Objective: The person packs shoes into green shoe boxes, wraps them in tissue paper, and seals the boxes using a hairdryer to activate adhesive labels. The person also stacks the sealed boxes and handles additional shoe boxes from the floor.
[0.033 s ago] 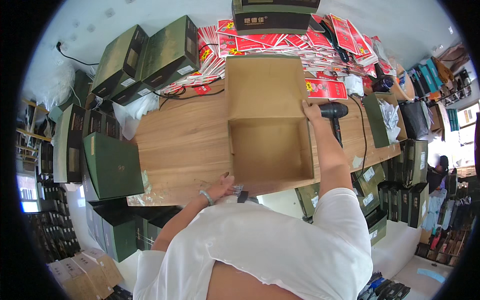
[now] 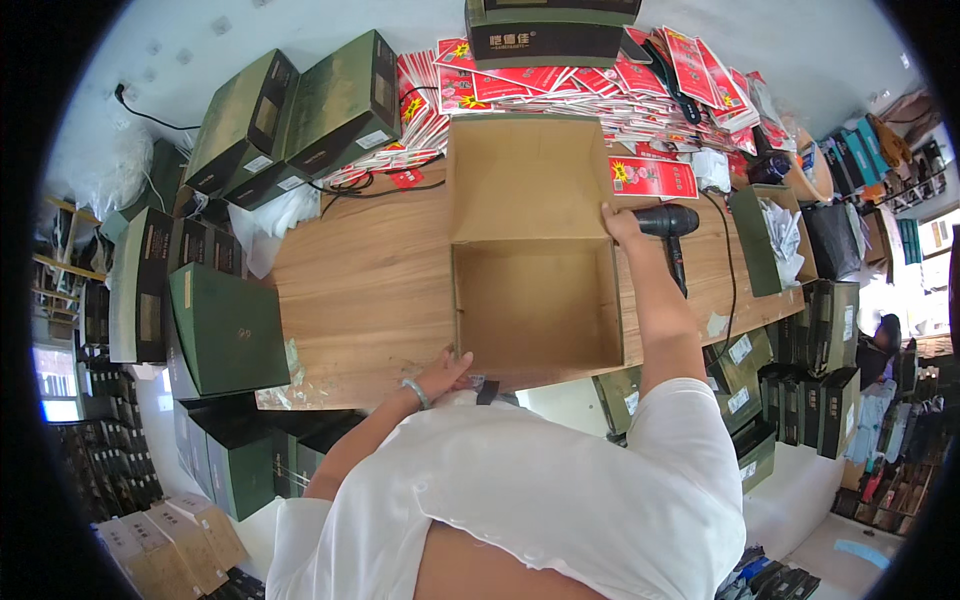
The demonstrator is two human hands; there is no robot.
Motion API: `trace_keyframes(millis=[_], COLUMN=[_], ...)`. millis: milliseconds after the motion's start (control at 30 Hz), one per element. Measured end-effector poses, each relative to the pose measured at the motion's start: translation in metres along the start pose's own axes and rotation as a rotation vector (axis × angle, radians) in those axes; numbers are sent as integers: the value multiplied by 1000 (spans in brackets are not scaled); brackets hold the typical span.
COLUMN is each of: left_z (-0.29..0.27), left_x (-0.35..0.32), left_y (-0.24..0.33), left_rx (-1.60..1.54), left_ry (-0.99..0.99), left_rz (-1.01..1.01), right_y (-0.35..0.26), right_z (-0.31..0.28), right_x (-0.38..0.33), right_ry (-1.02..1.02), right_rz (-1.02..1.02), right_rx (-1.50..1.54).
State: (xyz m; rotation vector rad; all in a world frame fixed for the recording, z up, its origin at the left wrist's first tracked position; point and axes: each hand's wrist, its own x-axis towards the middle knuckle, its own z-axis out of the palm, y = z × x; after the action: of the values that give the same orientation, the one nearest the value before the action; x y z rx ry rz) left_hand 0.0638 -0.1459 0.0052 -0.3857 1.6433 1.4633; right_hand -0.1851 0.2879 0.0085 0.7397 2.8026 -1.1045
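An open cardboard box (image 2: 535, 300) with a bare brown inside lies in front of me, its lid folded back away from me. Nothing is inside it. My right hand (image 2: 624, 224) grips its right edge, close to the fold between lid and box. At the near left corner, my left hand (image 2: 443, 376) has its thumb against the box wall; the other fingers are partly hidden below. Just right of my right hand lies a black hair dryer (image 2: 666, 221).
Red printed packets (image 2: 590, 100) pile up along the back of the wooden table (image 2: 360, 270). Green boxes (image 2: 228, 330) stand at the left, others (image 2: 340, 100) at the back. A green box with crumpled paper (image 2: 785, 240) sits at the right. A black cable (image 2: 733, 270) crosses the table's right side.
The box has shifted slightly left and toward me, with my right hand on it. My left hand has come up against its near left corner.
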Motion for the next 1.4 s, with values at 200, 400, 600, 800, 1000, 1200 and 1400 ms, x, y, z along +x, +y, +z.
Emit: trace_keyframes(millis=[200,400,600,800,1000,1200,1400], left_z=[-34,-68,-94,-75,-112,-232,-156], left_x=[13,-24,-21,35,17,31,-143], left_y=[-60,-6,26,9,-4,9,185], left_rx=[-43,-336,-326,202,-212,-90,440], left_ry=[264,499,408,316,235,517,336], left_rz=[94,55,142,495,391,640,852], right_y=[-3,52,83,21,-51,-168,-228], right_z=[8,-32,-10,37,9,2,51], right_x=[-66,-112,-199,-264,-325,-420,-442], right_ry=[45,-40,-154,-281,-173,-188,-330], right_rz=[-328,-248,98,153,-111,-706,-965], right_rx=[539,84,432,578,550,-145,-190])
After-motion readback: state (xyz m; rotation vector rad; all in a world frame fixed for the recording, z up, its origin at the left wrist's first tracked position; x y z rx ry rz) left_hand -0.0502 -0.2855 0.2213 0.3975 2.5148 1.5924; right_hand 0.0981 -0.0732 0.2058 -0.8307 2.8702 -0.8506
